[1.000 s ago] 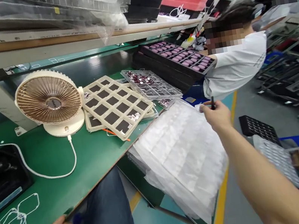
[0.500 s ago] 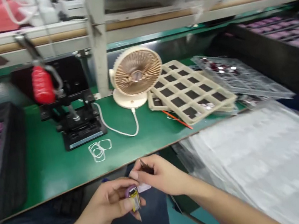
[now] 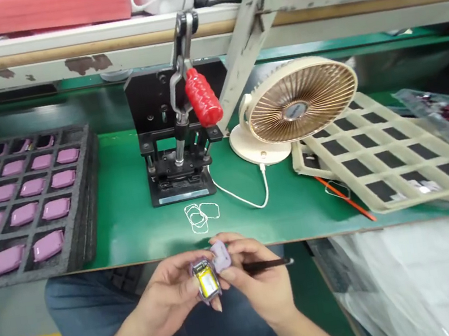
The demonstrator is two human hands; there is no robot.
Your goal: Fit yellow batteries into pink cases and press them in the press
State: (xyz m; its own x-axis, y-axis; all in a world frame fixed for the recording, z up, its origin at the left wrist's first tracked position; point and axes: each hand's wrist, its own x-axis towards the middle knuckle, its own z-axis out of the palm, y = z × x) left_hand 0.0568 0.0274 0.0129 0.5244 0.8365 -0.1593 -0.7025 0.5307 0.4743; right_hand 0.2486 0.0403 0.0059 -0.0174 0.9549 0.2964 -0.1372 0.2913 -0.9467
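Observation:
My left hand (image 3: 170, 294) is closed around a small purple device housing (image 3: 207, 281). Its open side faces up and shows a yellow-edged battery pack inside. Between the fingertips of my right hand (image 3: 260, 277) is a light purple cover (image 3: 221, 256), held right beside the housing; whether the two touch I cannot tell. A dark pen-like tool (image 3: 269, 264) with a metal tip also lies in my right hand, pointing right. Both hands are over my lap, just below the bench edge. Several thin white gasket frames (image 3: 202, 216) lie on the green bench beyond them.
A black toggle press (image 3: 180, 175) with a red handle stands behind the gaskets. To its right are a cream fan (image 3: 301, 109), stacked compartment trays (image 3: 386, 155) and an orange stick (image 3: 345, 197). Purple housings fill a dark foam tray (image 3: 86, 214) at left. Plastic sheeting (image 3: 418, 273) lies lower right.
The view has swung left, bringing the foam tray further in. My right hand has turned, so the purple cover shows its flat face and the tool points right. My left hand still holds the housing.

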